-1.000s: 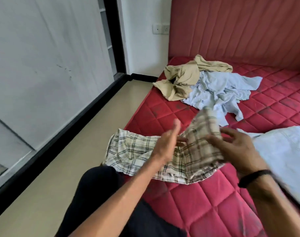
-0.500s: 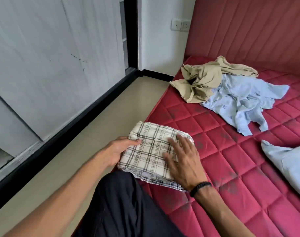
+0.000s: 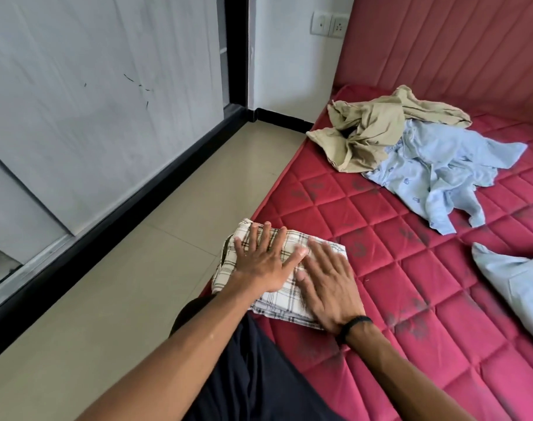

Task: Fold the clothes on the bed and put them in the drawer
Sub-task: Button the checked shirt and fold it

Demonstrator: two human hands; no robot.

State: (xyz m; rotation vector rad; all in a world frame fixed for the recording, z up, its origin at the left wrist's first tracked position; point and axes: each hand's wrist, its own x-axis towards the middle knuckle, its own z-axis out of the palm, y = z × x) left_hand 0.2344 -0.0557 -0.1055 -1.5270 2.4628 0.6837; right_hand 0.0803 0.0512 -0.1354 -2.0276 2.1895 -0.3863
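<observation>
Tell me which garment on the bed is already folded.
The cream plaid garment at the mattress edge, pressed flat under both hands; the beige garment and light blue shirt lie crumpled.

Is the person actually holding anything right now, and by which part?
Nothing is gripped: left hand and right hand press flat on top of the folded plaid garment.

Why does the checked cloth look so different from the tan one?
The checked cloth is folded into a neat flat block; the tan cloth lies crumpled in a heap. The checked cloth sits at the near edge of the bed, with the left hand and right hand pressing flat on it; nothing touches the tan cloth, which lies far off by the headboard, overlapping a blue shirt. Both rest on the bed.
</observation>
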